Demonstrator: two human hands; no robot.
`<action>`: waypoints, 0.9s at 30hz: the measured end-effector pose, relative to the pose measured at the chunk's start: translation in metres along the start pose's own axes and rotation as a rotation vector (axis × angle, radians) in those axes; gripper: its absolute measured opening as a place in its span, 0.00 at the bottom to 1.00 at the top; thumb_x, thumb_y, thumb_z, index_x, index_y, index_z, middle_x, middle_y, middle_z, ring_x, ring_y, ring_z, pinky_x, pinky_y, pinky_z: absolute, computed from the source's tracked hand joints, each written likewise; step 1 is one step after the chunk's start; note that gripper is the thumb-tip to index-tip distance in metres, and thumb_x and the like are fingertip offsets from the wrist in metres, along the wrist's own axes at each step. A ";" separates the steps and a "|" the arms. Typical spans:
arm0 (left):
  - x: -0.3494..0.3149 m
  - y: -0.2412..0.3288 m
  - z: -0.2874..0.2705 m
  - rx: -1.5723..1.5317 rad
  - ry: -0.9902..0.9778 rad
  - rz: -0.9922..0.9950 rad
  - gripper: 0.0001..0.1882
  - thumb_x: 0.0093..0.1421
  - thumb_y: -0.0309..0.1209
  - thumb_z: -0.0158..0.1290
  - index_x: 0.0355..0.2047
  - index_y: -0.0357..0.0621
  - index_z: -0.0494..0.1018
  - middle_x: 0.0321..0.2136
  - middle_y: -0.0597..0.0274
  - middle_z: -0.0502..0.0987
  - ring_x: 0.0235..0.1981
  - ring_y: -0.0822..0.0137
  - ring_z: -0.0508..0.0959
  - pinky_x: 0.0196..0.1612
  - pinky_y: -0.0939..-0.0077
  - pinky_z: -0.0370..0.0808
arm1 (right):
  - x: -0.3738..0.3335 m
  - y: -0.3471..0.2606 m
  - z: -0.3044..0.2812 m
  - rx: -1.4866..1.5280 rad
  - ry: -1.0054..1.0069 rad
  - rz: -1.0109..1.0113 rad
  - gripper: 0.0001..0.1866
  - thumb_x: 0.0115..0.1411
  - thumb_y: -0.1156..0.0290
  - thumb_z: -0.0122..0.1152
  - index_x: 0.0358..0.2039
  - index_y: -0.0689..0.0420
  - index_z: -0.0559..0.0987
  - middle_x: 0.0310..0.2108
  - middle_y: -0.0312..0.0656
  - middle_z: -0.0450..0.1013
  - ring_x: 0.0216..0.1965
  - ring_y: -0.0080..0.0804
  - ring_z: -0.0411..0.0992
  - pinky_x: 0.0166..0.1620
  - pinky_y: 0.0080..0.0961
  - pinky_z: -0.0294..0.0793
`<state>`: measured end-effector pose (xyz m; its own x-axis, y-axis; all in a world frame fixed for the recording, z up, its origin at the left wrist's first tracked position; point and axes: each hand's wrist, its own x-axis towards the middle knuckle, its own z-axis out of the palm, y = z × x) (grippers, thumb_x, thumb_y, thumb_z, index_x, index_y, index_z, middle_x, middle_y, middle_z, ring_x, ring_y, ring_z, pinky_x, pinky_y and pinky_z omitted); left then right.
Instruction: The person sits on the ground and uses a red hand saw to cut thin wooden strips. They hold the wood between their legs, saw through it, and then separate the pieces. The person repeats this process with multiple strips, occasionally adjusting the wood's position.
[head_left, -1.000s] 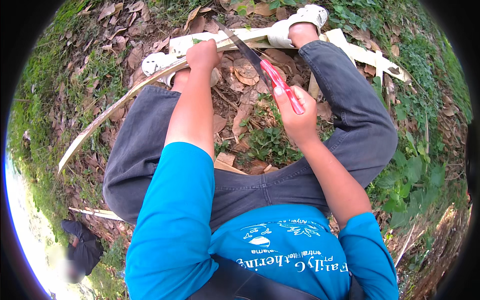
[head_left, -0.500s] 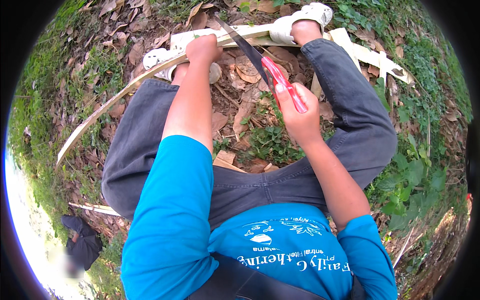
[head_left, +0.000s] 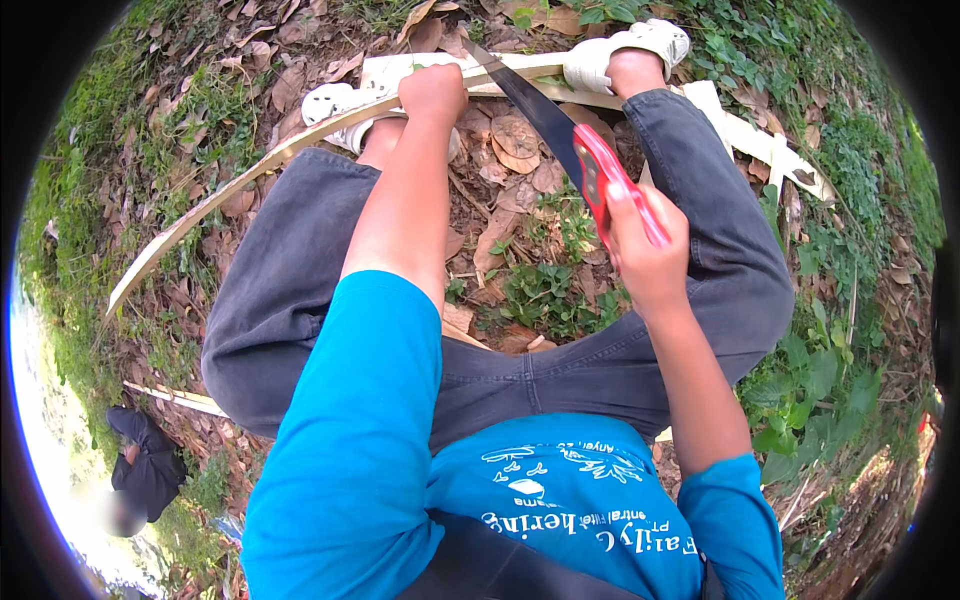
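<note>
A hand saw (head_left: pixel 535 105) with a dark blade and a red handle is gripped in my right hand (head_left: pixel 650 245). Its blade slants up and left, and the far part lies across a long pale wooden strip (head_left: pixel 220 198). Around that strip, just left of the blade, my left hand (head_left: pixel 433 93) is closed. The strip curves from the far middle down to the left. Its far part lies between my two feet in white shoes (head_left: pixel 588 66), over another pale piece of wood (head_left: pixel 380 72). The underside of the cut cannot be seen.
More pale wood strips (head_left: pixel 765 150) lie beyond my right foot. Dry brown leaves (head_left: pixel 515 140) and green plants (head_left: pixel 815 365) cover the ground. My bent legs (head_left: pixel 280 290) frame the space before me. At the lower left, a person in dark clothes (head_left: pixel 148 465) is some way off.
My right hand has drawn the saw back toward me and to the right. My left hand keeps its hold on the strip; the whole view has shifted slightly.
</note>
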<state>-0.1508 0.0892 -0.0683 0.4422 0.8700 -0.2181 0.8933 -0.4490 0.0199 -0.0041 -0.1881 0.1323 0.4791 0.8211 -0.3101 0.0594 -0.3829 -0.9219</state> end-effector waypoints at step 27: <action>0.013 -0.011 -0.035 -0.070 -0.294 -0.049 0.16 0.58 0.37 0.58 0.46 0.51 0.85 0.47 0.59 0.86 0.48 0.58 0.85 0.52 0.62 0.81 | -0.014 -0.071 -0.010 0.368 0.074 -0.161 0.15 0.72 0.61 0.60 0.34 0.59 0.73 0.17 0.28 0.63 0.16 0.14 0.60 0.22 0.18 0.63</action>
<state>-0.1523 0.1121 -0.0372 0.3655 0.7896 -0.4929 0.9208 -0.3843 0.0672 -0.0059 -0.1771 0.2041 0.5517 0.8205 -0.1498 -0.1719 -0.0639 -0.9830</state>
